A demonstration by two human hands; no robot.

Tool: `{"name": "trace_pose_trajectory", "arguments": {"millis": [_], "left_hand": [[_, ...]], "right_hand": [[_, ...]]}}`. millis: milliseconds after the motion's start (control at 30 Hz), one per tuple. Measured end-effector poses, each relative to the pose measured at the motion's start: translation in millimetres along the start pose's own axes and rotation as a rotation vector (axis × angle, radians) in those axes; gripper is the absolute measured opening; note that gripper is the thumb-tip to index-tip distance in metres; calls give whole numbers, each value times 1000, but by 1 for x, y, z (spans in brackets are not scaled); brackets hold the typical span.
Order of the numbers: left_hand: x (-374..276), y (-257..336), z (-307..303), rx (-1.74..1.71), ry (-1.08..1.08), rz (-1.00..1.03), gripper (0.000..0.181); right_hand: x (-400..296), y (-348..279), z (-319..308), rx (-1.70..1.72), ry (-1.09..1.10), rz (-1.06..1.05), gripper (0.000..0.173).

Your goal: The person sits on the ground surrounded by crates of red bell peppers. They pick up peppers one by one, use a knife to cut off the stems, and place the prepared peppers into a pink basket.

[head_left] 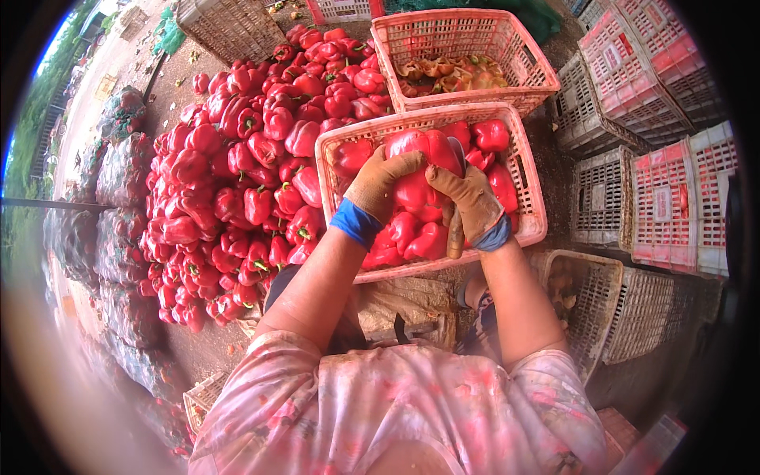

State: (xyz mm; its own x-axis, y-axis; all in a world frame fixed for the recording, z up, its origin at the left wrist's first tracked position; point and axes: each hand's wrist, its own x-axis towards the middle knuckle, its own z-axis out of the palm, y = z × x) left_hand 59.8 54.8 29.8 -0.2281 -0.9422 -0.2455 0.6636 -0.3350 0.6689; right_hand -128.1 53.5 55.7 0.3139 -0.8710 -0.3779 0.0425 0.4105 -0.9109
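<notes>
My left hand [382, 181], in a tan glove with a blue cuff, grips a glossy red bell pepper [424, 145] from its left side. My right hand [472, 202], gloved the same way, is closed around a knife whose grey blade [456, 151] shows against the pepper's right side. The knife's handle is mostly hidden by the glove. Both hands are above a pinkish plastic crate [537, 196], in which several red bell peppers [427, 240] lie.
A big heap of red peppers [237, 166] spreads on the ground to the left. Behind the crate stands another crate [475, 21] with brownish pepper scraps [442, 71]. Stacked crates [659, 202] line the right side. Filled mesh sacks [122, 172] stand at far left.
</notes>
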Motion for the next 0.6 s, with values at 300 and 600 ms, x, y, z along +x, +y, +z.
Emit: {"name": "trace_pose_trajectory", "arguments": {"millis": [300,600], "left_hand": [[-7,-10,10,-37,-89,-61,44],[-7,-5,-4,-257,-233,-254,54]], "right_hand": [[-12,-4,-13,98,4,40,34],[12,48,-33,593,-289,98,36]]}}
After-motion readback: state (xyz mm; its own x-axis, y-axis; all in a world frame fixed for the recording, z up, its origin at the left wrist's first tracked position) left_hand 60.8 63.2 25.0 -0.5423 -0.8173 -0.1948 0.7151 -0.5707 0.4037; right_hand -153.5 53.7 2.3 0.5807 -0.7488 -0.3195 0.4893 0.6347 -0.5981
